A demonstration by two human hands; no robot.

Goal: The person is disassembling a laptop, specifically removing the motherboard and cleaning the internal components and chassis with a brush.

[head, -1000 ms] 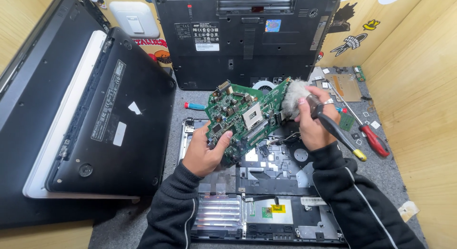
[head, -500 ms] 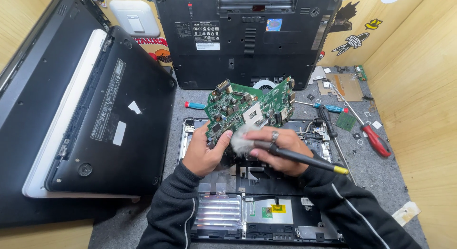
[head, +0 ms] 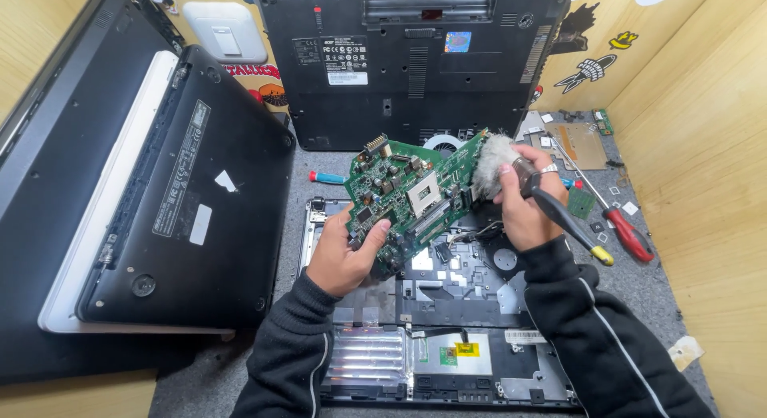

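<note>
Here the left hand [head: 345, 257] grips a green board [head: 415, 198] by its lower left corner, fingers curled under and thumb on the face, holding it tilted up above an opened laptop base [head: 447, 322] that lies on the grey counter [head: 663, 306]. The right hand [head: 523, 206] is closed around a brush [head: 551, 206] with a dark handle tipped yellow; its pale, fluffy bristles [head: 489, 164] touch the board's upper right edge. A silver socket sits near the middle of the board. Behind it a black laptop [head: 415, 59] stands underside out against the wooden wall, and another black one [head: 168, 202] leans at the left. A red-handled screwdriver [head: 627, 233] lies just right of the right hand, a blue-handled one [head: 327, 178] peeps out behind the board's left edge, and small parts are scattered on the counter at the far right.
</note>
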